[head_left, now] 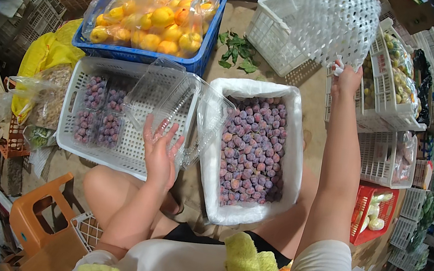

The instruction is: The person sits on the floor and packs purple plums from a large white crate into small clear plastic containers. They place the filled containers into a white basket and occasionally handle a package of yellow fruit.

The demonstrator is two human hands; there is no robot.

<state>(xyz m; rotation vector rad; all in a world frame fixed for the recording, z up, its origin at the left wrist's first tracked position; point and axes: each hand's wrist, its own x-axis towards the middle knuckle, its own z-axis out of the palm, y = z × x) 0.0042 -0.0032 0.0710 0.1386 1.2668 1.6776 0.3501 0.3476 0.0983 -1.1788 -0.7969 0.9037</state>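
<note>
My right hand (pixel 347 80) is raised at the far right, its fingers closed on the edge of a white foam net sheet (pixel 339 27). The sheet hangs over a white crate (pixel 282 29). My left hand (pixel 160 152) is open with its fingers spread, palm up, beside clear plastic clamshell boxes (pixel 164 90). These empty boxes lie across the right end of a white basket (pixel 127 164). Several filled clamshells of plums (pixel 101 108) sit in that basket's left part. In front of me, a crate lined with white sheeting (pixel 297 148) is full of loose purple plums (pixel 252 147).
A blue crate (pixel 138 57) of bagged yellow-orange fruit (pixel 161 19) stands at the back. Leaves (pixel 239 51) lie on the floor. A red crate (pixel 372 214) and stacked white crates (pixel 379 76) line the right. An orange stool (pixel 43 210) and yellow bag (pixel 47 63) are left.
</note>
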